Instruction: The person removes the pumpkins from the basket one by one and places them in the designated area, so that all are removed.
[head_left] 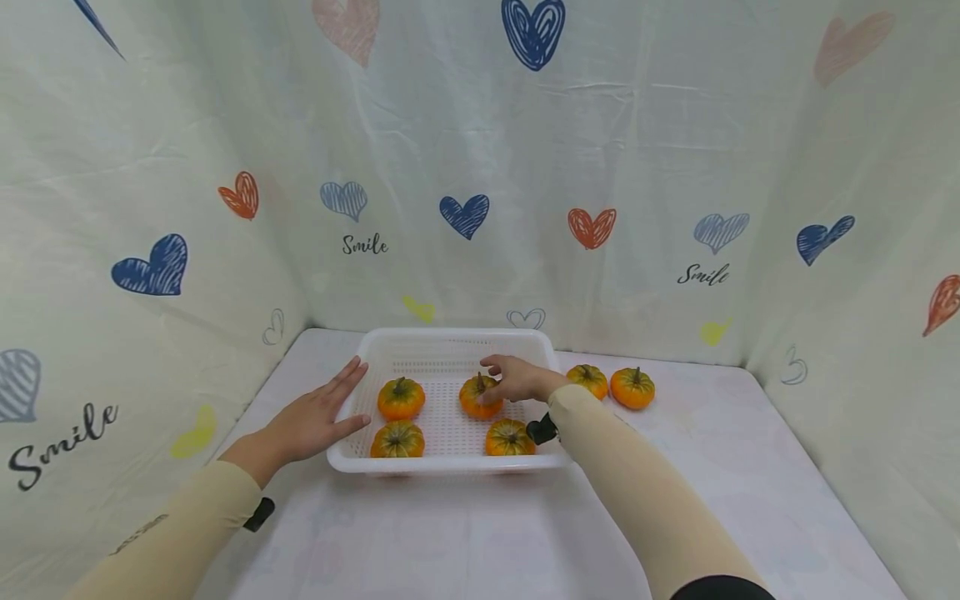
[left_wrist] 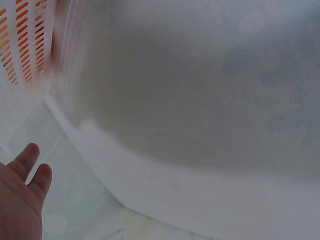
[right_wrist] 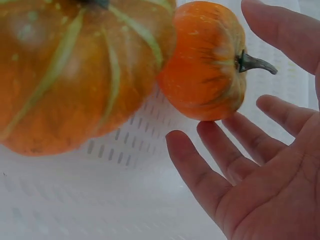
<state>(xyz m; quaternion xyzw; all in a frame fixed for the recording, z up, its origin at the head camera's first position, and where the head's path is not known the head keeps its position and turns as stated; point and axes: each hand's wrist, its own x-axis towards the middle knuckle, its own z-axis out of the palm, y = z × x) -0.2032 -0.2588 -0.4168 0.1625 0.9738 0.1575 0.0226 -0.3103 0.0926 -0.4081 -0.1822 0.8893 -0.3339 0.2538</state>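
A white perforated plastic basket (head_left: 450, 464) holds several small orange pumpkins with green-streaked tops. Over its right side reaches my right hand (head_left: 525, 382), thumb and fingers spread apart around the far right pumpkin (head_left: 472, 400). In the right wrist view, the fingers lie loosely beside this pumpkin (right_wrist: 202, 65), its stem pointing toward the palm, while a nearer pumpkin (right_wrist: 75, 75) fills the upper left. My left hand (head_left: 311, 425) is at the basket's left rim with its fingers extended. Only part of that hand (left_wrist: 22, 200) appears in the left wrist view, below the basket's slotted wall (left_wrist: 30, 55).
Inside the basket, two pumpkins sit on the left, one far (head_left: 401, 398) and one near (head_left: 397, 440). Two more pumpkins (head_left: 633, 388) stand on the white-covered table (head_left: 465, 533) right of the basket. A heart-printed curtain (head_left: 465, 133) surrounds the table's back and sides.
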